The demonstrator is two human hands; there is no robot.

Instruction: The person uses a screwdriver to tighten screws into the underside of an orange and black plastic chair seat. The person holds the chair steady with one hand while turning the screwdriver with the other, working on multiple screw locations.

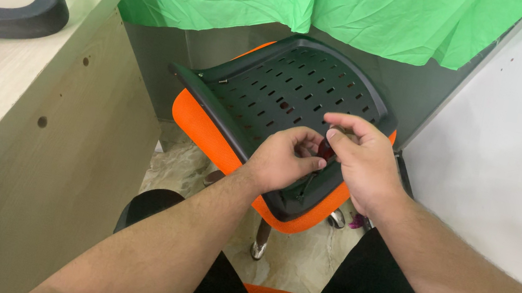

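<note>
Pinching something small (dark red), left hand [283, 160] and right hand [362, 159] over seat base [272, 84].

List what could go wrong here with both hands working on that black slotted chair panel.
1. The left hand and right hand pinch something small and dark red between the fingertips; it might slip through a slot in the black slotted panel or fall to the floor.
2. The panel lies tilted on the orange seat cushion, so pressing on it may make it slide.
3. A small bolt sits loose near the panel's rim and could roll off.
</note>
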